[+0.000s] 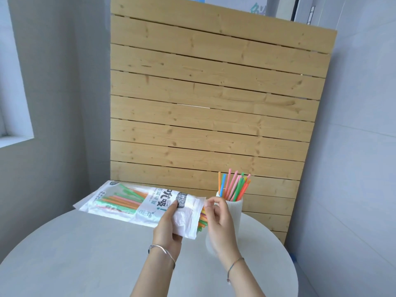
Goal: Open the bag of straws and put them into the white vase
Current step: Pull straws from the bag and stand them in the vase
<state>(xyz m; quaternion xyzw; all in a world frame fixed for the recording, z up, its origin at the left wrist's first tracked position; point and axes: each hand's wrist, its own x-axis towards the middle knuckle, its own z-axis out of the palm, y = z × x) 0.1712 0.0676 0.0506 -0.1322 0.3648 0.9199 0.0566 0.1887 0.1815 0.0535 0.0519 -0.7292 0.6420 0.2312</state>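
A white plastic bag of straws is held above the round table, its open end facing right, with coloured straw tips poking out of the mouth. My left hand grips the bag near that open end from below. My right hand hovers just right of the mouth with thumb and forefinger pinched together; I cannot tell whether it holds a straw. Behind that hand stands the white ribbed vase, partly hidden, with several pink, orange, green and blue straws standing upright in it.
The round white table carries the vase near its far right side. A tall wooden slatted panel leans close behind the table. Grey walls stand left and right, with a window ledge at the left.
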